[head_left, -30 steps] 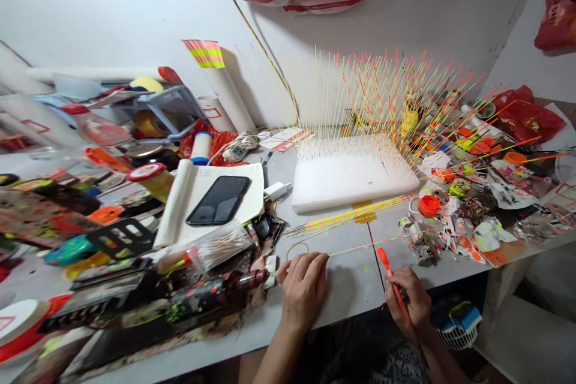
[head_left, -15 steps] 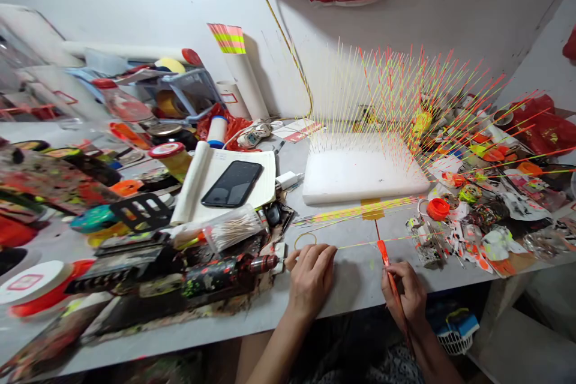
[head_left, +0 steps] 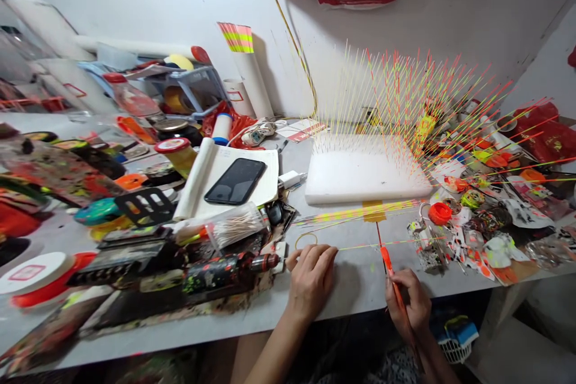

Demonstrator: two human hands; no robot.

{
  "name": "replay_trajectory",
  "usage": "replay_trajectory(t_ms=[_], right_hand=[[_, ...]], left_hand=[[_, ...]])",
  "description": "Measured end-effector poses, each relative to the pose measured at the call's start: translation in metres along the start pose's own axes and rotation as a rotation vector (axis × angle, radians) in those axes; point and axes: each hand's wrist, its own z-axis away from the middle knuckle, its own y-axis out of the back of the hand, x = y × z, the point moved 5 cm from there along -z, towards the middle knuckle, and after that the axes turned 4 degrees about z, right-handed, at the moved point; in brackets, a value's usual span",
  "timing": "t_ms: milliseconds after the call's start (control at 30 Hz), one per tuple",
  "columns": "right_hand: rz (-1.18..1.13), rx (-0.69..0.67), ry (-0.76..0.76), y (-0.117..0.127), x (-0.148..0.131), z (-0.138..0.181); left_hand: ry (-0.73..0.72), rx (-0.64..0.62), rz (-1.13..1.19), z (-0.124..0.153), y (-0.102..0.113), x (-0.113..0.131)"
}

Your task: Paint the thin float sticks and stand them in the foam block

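A thin, straight yellow-green rod with pinkish bands [head_left: 360, 246] extends just above the grey-white tabletop [head_left: 369, 288], its long axis running nearly from nine o'clock to three. The person's left hand [head_left: 311, 282] is at its nine o'clock end, fingers closed together and seemingly pinching it; the fingertips are partly hidden. The far end is lost against the paint-spattered clutter [head_left: 425, 249] at three o'clock.

The right hand [head_left: 409, 300] grips a slim reddish-brown brush with a bright orange head [head_left: 386, 259], fingers curled around its handle. From that hand the brush points towards eleven o'clock, across the rod's line, and its tip is right by the rod; whether they touch cannot be told. The left hand is nearer, being at the rod itself; the right hand's fingers stay clear, toward five o'clock from the brush tip.
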Motion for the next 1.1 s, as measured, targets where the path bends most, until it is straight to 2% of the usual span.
replay_trajectory(t_ms=[133, 400, 900, 1100], right_hand=[[-0.067, -0.027, 0.072, -0.004, -0.008, 0.001], [-0.048, -0.045, 0.052, -0.022, -0.018, -0.002], [0.033, -0.073, 0.016, -0.028, -0.009, 0.002], [0.048, -0.03, 0.003, -0.024, -0.01, 0.0]], left_hand=[[0.003, 0.014, -0.009, 0.0, 0.001, 0.0], [0.018, 0.01, -0.003, 0.001, 0.002, 0.001], [0.038, -0.004, 0.0, 0.003, 0.001, 0.0], [0.022, 0.003, 0.009, 0.002, 0.001, 0.0]])
